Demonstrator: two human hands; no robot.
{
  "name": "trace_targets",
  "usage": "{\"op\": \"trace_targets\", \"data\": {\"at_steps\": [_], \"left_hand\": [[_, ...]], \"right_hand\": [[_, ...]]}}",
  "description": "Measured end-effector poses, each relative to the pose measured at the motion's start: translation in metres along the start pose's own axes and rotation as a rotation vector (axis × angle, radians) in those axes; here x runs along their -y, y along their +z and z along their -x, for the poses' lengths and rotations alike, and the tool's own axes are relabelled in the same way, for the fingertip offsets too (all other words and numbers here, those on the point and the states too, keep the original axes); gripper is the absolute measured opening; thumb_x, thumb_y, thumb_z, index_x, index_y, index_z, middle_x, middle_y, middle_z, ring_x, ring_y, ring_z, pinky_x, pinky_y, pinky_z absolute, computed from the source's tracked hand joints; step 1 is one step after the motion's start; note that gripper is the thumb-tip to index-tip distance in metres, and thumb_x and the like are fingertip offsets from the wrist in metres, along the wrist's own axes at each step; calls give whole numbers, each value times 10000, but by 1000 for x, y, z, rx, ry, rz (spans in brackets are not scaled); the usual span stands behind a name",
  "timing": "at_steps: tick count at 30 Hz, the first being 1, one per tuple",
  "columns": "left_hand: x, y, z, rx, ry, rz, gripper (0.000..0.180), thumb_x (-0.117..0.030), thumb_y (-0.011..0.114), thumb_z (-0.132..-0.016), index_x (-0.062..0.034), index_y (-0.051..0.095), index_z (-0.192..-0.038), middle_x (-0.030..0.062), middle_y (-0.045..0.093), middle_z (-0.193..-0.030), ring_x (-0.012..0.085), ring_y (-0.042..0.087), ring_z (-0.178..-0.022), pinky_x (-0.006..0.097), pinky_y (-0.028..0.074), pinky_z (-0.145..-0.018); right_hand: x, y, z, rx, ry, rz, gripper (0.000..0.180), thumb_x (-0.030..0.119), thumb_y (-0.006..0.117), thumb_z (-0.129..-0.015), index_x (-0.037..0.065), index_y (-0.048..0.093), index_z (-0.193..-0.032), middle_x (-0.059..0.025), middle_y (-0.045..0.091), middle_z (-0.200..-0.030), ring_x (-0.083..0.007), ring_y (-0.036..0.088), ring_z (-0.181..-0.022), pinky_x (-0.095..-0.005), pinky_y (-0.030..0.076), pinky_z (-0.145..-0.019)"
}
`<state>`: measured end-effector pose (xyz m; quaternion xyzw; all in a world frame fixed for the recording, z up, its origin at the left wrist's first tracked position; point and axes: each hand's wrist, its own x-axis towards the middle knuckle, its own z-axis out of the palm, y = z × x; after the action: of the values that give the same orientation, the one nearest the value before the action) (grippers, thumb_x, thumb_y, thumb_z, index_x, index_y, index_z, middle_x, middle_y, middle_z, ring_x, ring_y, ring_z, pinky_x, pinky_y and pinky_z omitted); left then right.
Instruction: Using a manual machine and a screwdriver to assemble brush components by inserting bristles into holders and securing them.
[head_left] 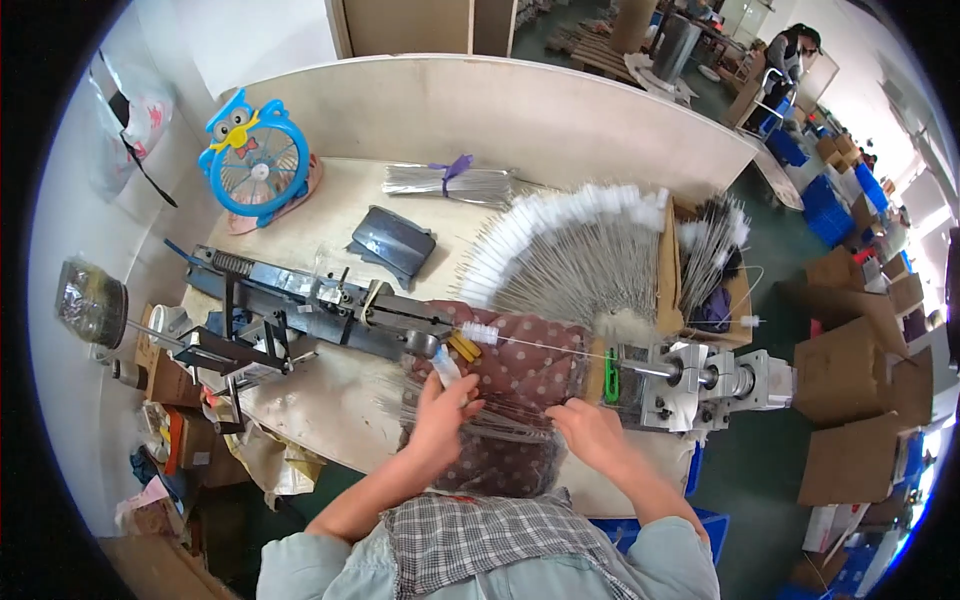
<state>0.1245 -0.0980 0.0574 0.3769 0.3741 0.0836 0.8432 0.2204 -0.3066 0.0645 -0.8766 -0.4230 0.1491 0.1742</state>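
Observation:
My left hand (440, 418) is beside a round metal knob (422, 344) on the long dark machine (325, 300); its forefinger, in what looks like a white wrapping, stretches toward the knob, thumb apart. My right hand (590, 432) has its fingertips drawn together near the right ends of loose thin metal wires (495, 425) on a brown dotted cloth (530, 350). What it pinches, if anything, is too small to make out. A white-bristled brush (479, 333) sits at the machine's end. Its wire stem (545, 348) runs right to the spindle unit (690, 378), near a green clip-like part (612, 377).
Finished-looking white-tipped brushes (570, 250) fan out behind the cloth, beside a cardboard box (735, 300) of more brushes. A tied wire bundle (450, 184), a dark wrapped packet (392, 245) and a blue fan (258, 165) stand farther back. A low panel (430, 105) borders the table.

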Motion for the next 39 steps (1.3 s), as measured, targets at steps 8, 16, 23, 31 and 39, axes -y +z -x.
{"op": "trace_targets", "data": {"at_steps": [8,16,23,31,39], "left_hand": [[-92,6,58,322,-86,378,550,-531,340,-930,-45,597,-931,23,499,-613,183,465,-506,376,440,-553],[-57,12,50,728,-81,-326,266,-224,528,-932,33,587,-968,134,650,-865,194,625,-732,319,502,-640],[2,109,-13,488,1133,-1168,151,-173,593,-842,-51,617,-927,101,634,-809,253,630,-677,342,501,-575],[-2,131,-67,401,1386,-1646,126,-158,618,-691,-110,627,-806,41,559,-724,247,596,-687,362,471,-573],[-31,31,1,416,1282,-1302,239,-104,704,-735,-100,683,-973,69,657,-974,199,639,-783,316,509,-653]], "right_hand": [[16,-16,-2,-21,28,16,213,50,537,-796,54,581,-1005,-120,554,-907,-325,603,-816,-419,500,-675],[2,-127,11,-496,59,211,112,17,578,-792,23,624,-894,-128,587,-800,-307,600,-731,-368,488,-622],[-5,-123,-21,-492,154,-234,153,69,634,-805,10,653,-945,-150,652,-869,-309,620,-739,-354,501,-663],[-26,-105,-39,-519,57,25,155,241,648,-798,130,712,-886,-109,663,-786,-285,615,-740,-385,486,-648],[-3,-101,-65,-353,-241,-125,166,336,693,-729,173,728,-736,-23,595,-647,-205,568,-706,-333,466,-625]]}}
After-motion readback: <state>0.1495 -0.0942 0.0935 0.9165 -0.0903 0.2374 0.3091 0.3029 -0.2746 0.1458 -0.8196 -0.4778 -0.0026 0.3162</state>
